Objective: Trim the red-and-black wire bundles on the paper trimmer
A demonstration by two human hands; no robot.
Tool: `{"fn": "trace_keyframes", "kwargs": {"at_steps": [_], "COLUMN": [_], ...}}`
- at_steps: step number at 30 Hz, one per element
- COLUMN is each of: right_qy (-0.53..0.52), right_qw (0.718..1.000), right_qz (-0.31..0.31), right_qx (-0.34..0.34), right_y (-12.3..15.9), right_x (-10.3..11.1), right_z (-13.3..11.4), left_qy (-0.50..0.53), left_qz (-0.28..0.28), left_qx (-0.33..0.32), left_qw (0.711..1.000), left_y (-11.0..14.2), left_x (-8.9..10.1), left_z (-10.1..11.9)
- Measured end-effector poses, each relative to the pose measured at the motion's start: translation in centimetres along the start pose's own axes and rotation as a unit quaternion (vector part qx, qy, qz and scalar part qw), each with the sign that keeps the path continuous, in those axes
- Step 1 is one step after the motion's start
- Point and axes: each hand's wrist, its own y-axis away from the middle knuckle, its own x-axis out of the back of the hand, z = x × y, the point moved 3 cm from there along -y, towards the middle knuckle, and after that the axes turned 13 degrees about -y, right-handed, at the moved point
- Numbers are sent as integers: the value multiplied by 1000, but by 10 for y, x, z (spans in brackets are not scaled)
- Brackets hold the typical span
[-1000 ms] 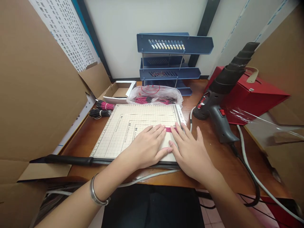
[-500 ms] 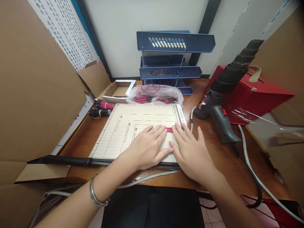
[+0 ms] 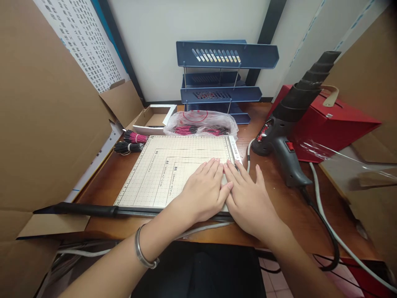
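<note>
Cream-coloured and ruled with grid lines, the cutter board point(image 3: 145, 174) lay flat on the wooden desk point(image 3: 279, 211), just in front of the clear plastic bag point(image 3: 201, 118). The left hand point(image 3: 204, 190), flat with fingers close together, had slid over to meet the right hand point(image 3: 251, 198), which lay flat with fingers slightly spread. That closed the gap where magenta strands had shown, so they were probably beneath the fingertips, though their exact position could not be told.

The left hand point(image 3: 206, 188) has shifted right, beside the right hand point(image 3: 248, 196).
</note>
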Motion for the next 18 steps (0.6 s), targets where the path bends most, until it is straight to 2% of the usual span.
{"fn": "trace_keyframes", "kwargs": {"at_steps": [6, 13, 18], "right_qy": [-4, -1, 2], "right_qw": [1000, 1000, 1000], "right_qz": [-10, -13, -6], "right_qx": [-9, -10, -14], "right_y": [0, -1, 0], "right_x": [-1, 0, 1], "right_z": [0, 0, 0], "left_qy": [24, 37, 27], "left_qz": [-24, -10, 11], "left_qx": [-20, -4, 47], "left_qw": [999, 999, 998], "left_y": [4, 7, 19], "left_x": [2, 3, 3], "left_z": [-2, 0, -8]}}
